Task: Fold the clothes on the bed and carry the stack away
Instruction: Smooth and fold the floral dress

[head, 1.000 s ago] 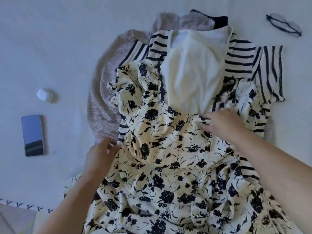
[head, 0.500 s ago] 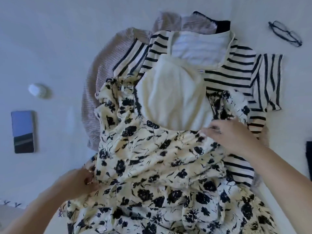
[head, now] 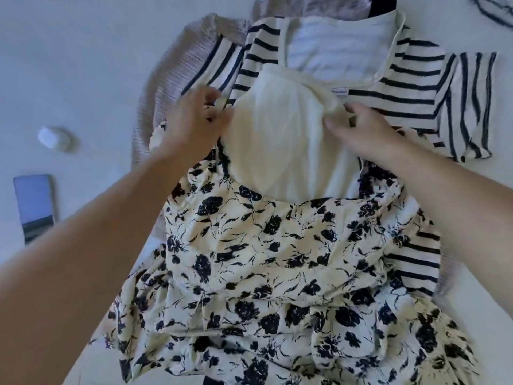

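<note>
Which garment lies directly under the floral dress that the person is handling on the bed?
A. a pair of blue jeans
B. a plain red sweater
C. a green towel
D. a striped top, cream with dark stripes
D: the striped top spreads out beneath the floral dress, its dark stripes showing above and to the right of it, while the left hand and right hand work at the dress's cream upper part.

White bed sheet [head: 83, 65] fills the background; soft daylight.
</note>
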